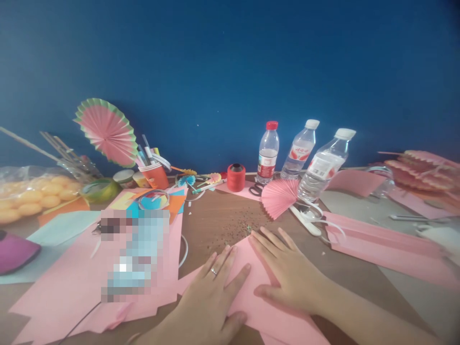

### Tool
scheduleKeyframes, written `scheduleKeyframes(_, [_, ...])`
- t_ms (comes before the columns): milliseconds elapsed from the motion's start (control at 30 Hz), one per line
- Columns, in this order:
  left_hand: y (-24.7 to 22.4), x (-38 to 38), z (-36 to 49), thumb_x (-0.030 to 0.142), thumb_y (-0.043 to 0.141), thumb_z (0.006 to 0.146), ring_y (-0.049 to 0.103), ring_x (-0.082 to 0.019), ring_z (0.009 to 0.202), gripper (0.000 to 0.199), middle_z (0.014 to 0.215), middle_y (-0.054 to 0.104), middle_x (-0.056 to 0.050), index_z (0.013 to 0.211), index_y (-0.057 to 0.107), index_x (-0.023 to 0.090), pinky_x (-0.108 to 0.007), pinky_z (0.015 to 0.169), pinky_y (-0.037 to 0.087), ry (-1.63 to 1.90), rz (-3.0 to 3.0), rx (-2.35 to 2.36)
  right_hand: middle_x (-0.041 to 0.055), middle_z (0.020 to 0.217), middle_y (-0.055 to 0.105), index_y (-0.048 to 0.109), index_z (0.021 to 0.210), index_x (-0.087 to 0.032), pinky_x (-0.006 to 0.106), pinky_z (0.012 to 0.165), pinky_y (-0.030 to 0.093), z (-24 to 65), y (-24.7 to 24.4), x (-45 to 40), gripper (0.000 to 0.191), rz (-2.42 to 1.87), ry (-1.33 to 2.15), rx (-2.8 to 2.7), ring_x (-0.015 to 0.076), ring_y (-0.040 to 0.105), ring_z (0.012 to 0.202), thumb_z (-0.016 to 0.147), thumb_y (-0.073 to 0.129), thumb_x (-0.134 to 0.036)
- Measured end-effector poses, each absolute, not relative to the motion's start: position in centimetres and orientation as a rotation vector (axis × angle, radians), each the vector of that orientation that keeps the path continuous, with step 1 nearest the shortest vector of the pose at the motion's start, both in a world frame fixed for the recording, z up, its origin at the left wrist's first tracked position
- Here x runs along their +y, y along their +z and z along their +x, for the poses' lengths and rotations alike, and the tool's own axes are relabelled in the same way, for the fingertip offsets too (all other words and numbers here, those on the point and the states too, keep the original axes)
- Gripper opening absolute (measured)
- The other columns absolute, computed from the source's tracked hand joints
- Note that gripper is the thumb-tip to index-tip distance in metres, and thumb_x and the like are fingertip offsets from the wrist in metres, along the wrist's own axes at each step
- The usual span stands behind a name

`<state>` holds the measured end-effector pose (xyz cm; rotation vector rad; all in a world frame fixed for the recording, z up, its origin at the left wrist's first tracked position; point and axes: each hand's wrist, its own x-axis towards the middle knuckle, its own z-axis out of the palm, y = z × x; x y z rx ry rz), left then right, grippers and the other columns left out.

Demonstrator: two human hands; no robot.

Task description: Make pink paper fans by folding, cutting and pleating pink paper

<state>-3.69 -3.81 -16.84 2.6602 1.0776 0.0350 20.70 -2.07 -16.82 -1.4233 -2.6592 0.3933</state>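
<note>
Clock origin: the pink paper [253, 292] under my hands; 12 is straight ahead. Labels first. The red-capped bottle [266, 160], just past 12 o'clock, wears a red-and-white label, its print too small to read. At 1 o'clock stand 2 white-capped bottles [300, 152]; the nearer has a white label with red patches and fine print, the farther shows red characters on white. No brand legible to me (blur and small type to blame).

Orientation: the paper lies flat on the brown tabletop [212, 211], a corner pointing to 12. Its right edge slants from there toward 5; the long axis appears to run 11 to 5, though my hands cover parts of it. I cannot tell whether it is 1 folded sheet or 2 layers.

Grip: my left hand [212, 292], with a ring [213, 271], is open on the paper, palm down, fingers spread. My right hand [287, 268] is likewise open, thumb apart. Neither clasps anything.

Surroundings: small dark specks [240, 230] just beyond the corner; red spool [236, 178] at 12; pink pleated fan [280, 196] at 1; pink-and-green round fan [106, 132] at 10.
</note>
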Motion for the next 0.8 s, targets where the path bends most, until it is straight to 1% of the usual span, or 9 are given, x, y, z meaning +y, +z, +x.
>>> scheduleKeyframes(67, [-16.5,-3.9,-3.6,0.042,0.051,0.088,0.013,-0.036,0.138,0.071,0.153,0.007,-0.009,0.146,0.009,0.036,-0.057,0.108,0.021,-0.007,2.63,1.098,0.009,0.151,0.018,0.02,0.146,-0.013,0.055,0.112,0.007,20.9,-17.3,-1.7,0.082,-1.474,0.368,-2.591,0.0307,0.013,0.139,0.083,0.044,-0.06])
scheduleKeyframes(167, [-15.8,-3.9,-3.4,0.047,0.053,0.085,0.007,-0.039,0.137,0.072,0.153,0.002,-0.009,0.144,0.012,0.041,-0.063,0.106,0.02,-0.026,2.583,1.214,0.0131,0.148,0.03,0.036,0.14,-0.008,0.051,0.112,0.014,21.1,-17.7,-1.2,0.065,-1.633,0.325,-2.417,0.0293,0.02,0.138,0.089,0.041,-0.047])
scheduleKeyframes(233, [-15.6,-3.8,-3.3,0.052,0.055,0.082,0.003,-0.041,0.137,0.075,0.153,0.0,-0.011,0.144,0.014,0.041,-0.066,0.105,0.014,-0.025,2.57,1.277,0.0132,0.145,0.036,0.045,0.135,-0.009,0.049,0.112,0.018,21.1,-17.5,-1.1,0.059,-1.642,0.374,-2.332,0.0303,0.022,0.137,0.087,0.046,-0.044])
scheduleKeyframes(300, [-15.4,-3.8,-3.2,0.052,0.055,0.081,0.002,-0.04,0.137,0.078,0.153,0.002,-0.013,0.145,0.012,0.038,-0.065,0.106,0.01,-0.036,2.571,1.268,0.0113,0.142,0.041,0.052,0.129,-0.014,0.049,0.11,0.021,20.9,-17.2,-1.2,0.054,-1.547,0.519,-2.263,0.0306,0.025,0.135,0.083,0.054,-0.042])
scheduleKeyframes(400, [-15.0,-3.9,-3.0,0.045,0.057,0.082,0.0,-0.037,0.138,0.081,0.153,0.003,-0.013,0.146,0.009,0.034,-0.061,0.108,0.011,-0.064,2.55,1.222,0.0097,0.125,0.057,0.062,0.111,-0.019,0.043,0.102,0.036,20.2,-16.7,-1.6,0.033,-1.398,0.901,-1.982,0.0263,0.047,0.12,0.081,0.056,-0.032])
scheduleKeyframes(467, [-14.6,-4.0,-2.9,0.042,0.059,0.079,0.001,-0.035,0.139,0.084,0.153,0.005,-0.011,0.146,0.01,0.032,-0.06,0.108,0.012,-0.087,2.514,1.195,0.0085,0.109,0.064,0.058,0.104,-0.018,0.037,0.089,0.047,19.8,-16.8,-1.8,0.027,-1.328,1.152,-1.714,0.0218,0.06,0.101,0.079,0.056,-0.026])
scheduleKeyframes(567, [-14.2,-4.3,-2.7,0.039,0.062,0.076,0.007,-0.032,0.14,0.086,0.153,0.013,-0.008,0.146,0.012,0.032,-0.058,0.11,0.012,-0.102,2.462,1.175,0.0074,0.101,0.064,0.049,0.111,-0.017,0.033,0.078,0.05,19.5,-17.2,-2.0,0.039,-1.387,1.207,-1.493,0.0196,0.062,0.088,0.073,0.057,-0.021])
scheduleKeyframes(700, [-14.0,-4.7,-2.3,0.04,0.064,0.071,0.015,-0.033,0.139,0.089,0.153,0.017,-0.006,0.146,0.018,0.029,-0.055,0.11,0.016,-0.114,2.348,1.331,0.0084,0.114,0.059,0.048,0.124,-0.017,0.036,0.087,0.045,19.7,-17.2,-2.3,0.057,-1.578,0.882,-1.702,0.0211,0.057,0.097,0.068,0.057,-0.015])
scheduleKeyframes(800, [-13.9,-4.6,-1.9,0.039,0.065,0.066,0.021,-0.036,0.136,0.092,0.151,0.026,-0.009,0.146,0.022,0.025,-0.056,0.108,0.02,-0.085,2.26,1.507,0.0074,0.117,0.058,0.047,0.129,-0.018,0.037,0.091,0.042,19.8,-16.8,-2.6,0.062,-1.585,0.802,-1.873,0.0227,0.053,0.102,0.068,0.055,-0.014])
